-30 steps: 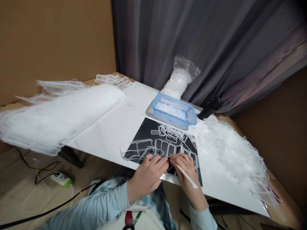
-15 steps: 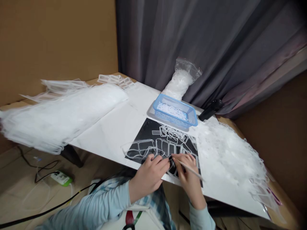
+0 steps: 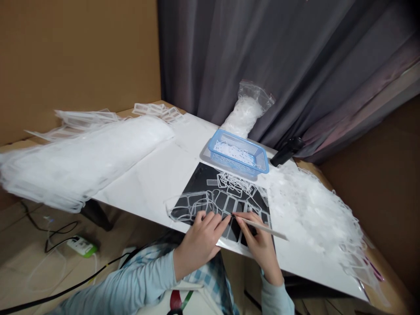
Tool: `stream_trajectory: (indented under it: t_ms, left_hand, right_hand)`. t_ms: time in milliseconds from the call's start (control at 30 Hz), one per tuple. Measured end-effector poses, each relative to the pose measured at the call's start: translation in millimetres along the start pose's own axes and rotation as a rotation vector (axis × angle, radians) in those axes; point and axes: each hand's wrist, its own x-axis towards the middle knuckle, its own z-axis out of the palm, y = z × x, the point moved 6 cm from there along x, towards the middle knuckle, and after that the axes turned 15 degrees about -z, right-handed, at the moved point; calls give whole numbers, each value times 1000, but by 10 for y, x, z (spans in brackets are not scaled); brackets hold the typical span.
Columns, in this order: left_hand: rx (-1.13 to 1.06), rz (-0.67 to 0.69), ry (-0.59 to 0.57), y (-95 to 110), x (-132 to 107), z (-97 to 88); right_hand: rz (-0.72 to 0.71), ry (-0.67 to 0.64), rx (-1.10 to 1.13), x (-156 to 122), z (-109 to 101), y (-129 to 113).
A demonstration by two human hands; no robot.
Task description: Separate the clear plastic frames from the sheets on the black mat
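My right hand (image 3: 260,243) grips a slim, pale, flat-handled tool (image 3: 274,232) like a pen, its dark tip pointing left. The exact kind of tool cannot be made out. My left hand (image 3: 200,240) has curled fingers at a translucent plastic sheet of linked rectangular frames (image 3: 238,204), the index finger close to the tool's tip. This sheet lies on a black mat (image 3: 193,178) at the table's front edge. Loose small white rectangular frames (image 3: 234,181) are heaped at the mat's far side. What lies under my left fingers is hidden.
Beyond the mat, a blue basket (image 3: 262,153) holds thin white pieces; a clear bag (image 3: 243,114) stands behind it. A stack of translucent sheets (image 3: 85,162) fills the table's left. A white pile (image 3: 315,214) covers the right, near a black cylindrical object (image 3: 285,152).
The tool has tilted flatter, its rear end swinging right and up. Both hands have shifted slightly, and the frame sheet lies a little differently on the mat.
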Motion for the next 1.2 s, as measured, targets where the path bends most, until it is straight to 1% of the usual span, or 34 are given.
stream_trajectory:
  t_ms: [333,500,600,700,800,900,967,1100,1200]
  left_hand:
    - [30,-49,-108,18,48,5]
    - [30,-58,-133,23,63,23]
    - [30,-67,-140,21,63,34]
    - [30,-71,-146,16,63,38]
    - [25,-77,-147,7,65,37]
    - [16,-87,-146,1,63,47]
    - [13,-94,-147,-2,56,61]
    - [19,-106,-157,-8,36,88]
    - [28,-109,-173,-10,31,93]
  right_hand:
    - [-36,-61,-14,38,52,4]
    - [-43,-146,-45,80,97,-27]
    - [-68,-226,-26,182,85,-44]
    - [-96,-333,43,364,31,-23]
    - [-128,-471,187,570,-7,46]
    - [-130,-574,322,734,-6,184]
    - [-124,-626,394,795,27,291]
    - [-122,-678,497,813,100,443]
    - [-134,-653,523,776,104,469]
